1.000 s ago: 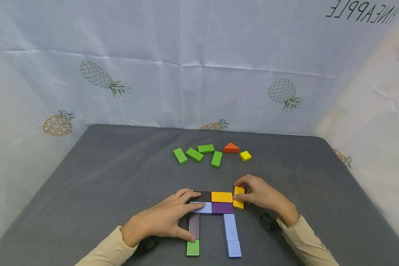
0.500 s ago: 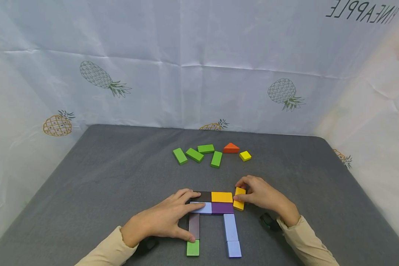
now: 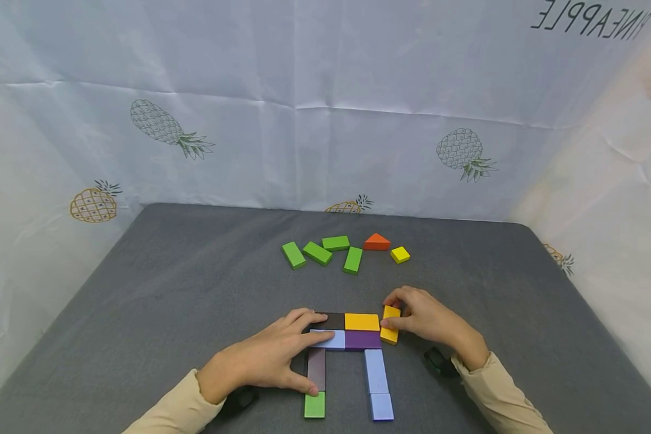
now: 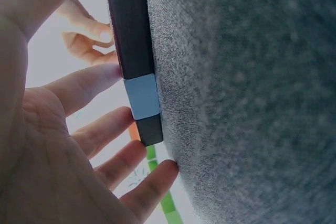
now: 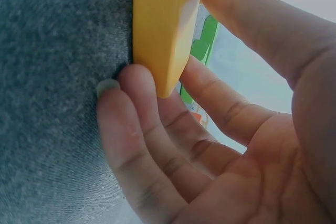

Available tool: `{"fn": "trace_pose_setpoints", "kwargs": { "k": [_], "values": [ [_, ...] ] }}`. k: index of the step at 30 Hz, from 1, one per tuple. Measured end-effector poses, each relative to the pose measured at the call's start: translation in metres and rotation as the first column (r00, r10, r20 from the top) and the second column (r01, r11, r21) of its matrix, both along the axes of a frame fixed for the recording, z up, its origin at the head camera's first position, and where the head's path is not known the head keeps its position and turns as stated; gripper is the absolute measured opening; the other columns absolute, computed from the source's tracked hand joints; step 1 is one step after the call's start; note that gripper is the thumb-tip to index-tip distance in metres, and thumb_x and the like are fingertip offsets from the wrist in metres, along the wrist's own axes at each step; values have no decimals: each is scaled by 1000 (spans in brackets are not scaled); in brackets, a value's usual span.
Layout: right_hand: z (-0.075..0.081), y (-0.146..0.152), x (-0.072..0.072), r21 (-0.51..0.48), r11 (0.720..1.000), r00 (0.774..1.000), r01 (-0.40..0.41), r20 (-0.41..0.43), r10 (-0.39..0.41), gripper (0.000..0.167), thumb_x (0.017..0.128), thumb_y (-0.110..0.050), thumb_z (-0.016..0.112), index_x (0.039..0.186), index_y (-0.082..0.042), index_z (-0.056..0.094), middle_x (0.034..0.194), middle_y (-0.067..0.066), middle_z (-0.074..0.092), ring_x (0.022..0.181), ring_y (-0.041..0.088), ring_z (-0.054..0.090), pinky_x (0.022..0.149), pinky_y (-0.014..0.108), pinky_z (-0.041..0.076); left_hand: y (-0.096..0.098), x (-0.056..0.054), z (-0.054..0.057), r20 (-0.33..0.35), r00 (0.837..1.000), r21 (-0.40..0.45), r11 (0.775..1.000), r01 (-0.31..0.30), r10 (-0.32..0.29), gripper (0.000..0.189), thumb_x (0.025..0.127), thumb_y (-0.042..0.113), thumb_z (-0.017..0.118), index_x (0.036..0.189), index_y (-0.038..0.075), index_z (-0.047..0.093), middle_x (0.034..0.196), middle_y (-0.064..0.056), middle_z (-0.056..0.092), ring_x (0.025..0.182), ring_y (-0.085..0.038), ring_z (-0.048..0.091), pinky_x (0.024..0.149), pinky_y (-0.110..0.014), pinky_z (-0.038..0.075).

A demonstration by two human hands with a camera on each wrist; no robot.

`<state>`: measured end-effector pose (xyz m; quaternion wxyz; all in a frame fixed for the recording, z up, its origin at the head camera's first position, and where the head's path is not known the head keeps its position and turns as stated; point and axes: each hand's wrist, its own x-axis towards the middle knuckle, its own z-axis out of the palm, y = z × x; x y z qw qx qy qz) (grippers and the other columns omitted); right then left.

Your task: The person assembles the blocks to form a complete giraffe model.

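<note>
My right hand (image 3: 433,318) pinches an amber-yellow block (image 3: 389,334) standing slightly slanted at the right end of a flat block layout. In the right wrist view this yellow block (image 5: 155,22) has fingers along its side and end. My left hand (image 3: 271,354) lies with spread, extended fingers over the layout's left side. Its fingertips rest on a black block (image 3: 333,320) and a light blue block (image 3: 333,343), and the thumb touches a green block (image 3: 314,407). Another yellow block (image 3: 361,322) and a purple block (image 3: 363,340) complete the two upper rows. A mauve block (image 3: 317,367) forms the left leg with the green one.
Two light blue blocks, the upper one (image 3: 376,371) longer in view, form the right leg. Farther back lie several green blocks (image 3: 317,253), an orange-red triangle (image 3: 377,242) and a small yellow block (image 3: 400,254). The grey table (image 3: 195,289) meets a pineapple-print cloth (image 3: 304,150).
Over the first half second, my right hand and the yellow block shifted very slightly right and towards me. Since then they hold about still. My left hand has stayed in place.
</note>
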<state>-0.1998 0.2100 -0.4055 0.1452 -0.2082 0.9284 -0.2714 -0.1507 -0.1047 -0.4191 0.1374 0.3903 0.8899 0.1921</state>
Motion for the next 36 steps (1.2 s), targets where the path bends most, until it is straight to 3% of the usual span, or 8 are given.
{"fn": "trace_pose_setpoints", "kwargs": {
  "k": [5, 15, 23, 36],
  "values": [
    [1, 0, 0, 18, 1000, 1000, 5, -14, -4, 40, 86, -32, 77, 113, -4, 68, 103, 3, 65, 87, 14, 55, 72, 26, 48, 0, 0, 0, -8, 1000, 1, 1000, 1, -1, 83, 78, 60, 76, 148, 26, 48, 156, 2, 34, 140, -18, 34, 111, -47, 40],
    [3, -6, -8, 14, 1000, 997, 13, -82, -12, 40, 87, -31, 76, 117, -7, 66, 112, 5, 65, 103, 22, 60, 91, 45, 52, 0, 0, 0, -3, 1000, -5, 1000, 4, -4, 83, 78, 60, 75, 148, 26, 47, 156, 3, 34, 140, -18, 33, 111, -47, 39],
    [5, -19, -30, 31, 999, 989, -45, -143, 49, 39, 89, -26, 75, 122, -7, 65, 119, 8, 64, 112, 28, 59, 98, 51, 49, 1, 0, 0, -14, 1000, -9, 1000, 6, -6, 83, 78, 62, 74, 148, 27, 47, 156, 2, 34, 140, -18, 33, 111, -48, 39],
    [4, -32, -61, 78, 989, 971, -128, -192, 141, 40, 89, -20, 75, 123, -4, 65, 128, 13, 59, 117, 28, 56, 103, 48, 47, 0, -1, -1, -23, 1000, -7, 1000, 10, -11, 84, 78, 64, 73, 148, 26, 47, 156, 2, 35, 140, -18, 34, 111, -48, 40]
  ]
}}
